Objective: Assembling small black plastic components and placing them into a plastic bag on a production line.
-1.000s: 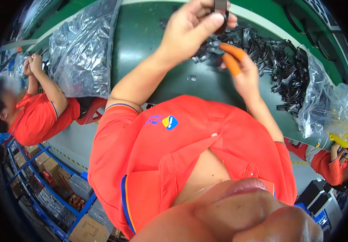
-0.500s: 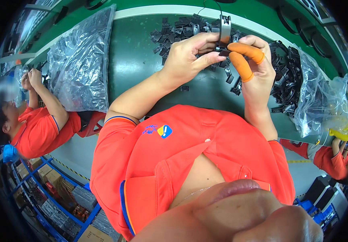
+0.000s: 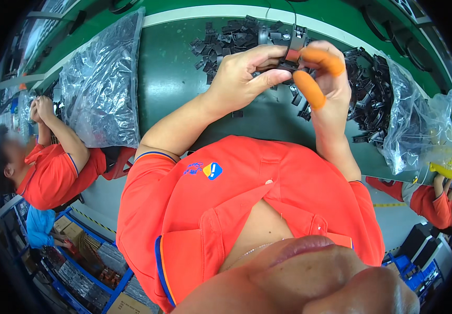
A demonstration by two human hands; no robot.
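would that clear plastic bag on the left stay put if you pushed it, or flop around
The clear plastic bag looks crinkled and slack, so it would probably sag and slide rather than keep shape. It bulges with dark parts, so likely heavier than it seems.

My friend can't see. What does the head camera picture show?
Two hands, the left hand and the right hand with orange fingertip covers, hold one small black clip above a green table. More black clips and clear bags lie around.

Left hand [image 3: 241,76] and right hand [image 3: 326,83] pinching small black clip [image 3: 293,49], loose black parts [image 3: 236,36] on green table [image 3: 168,68]
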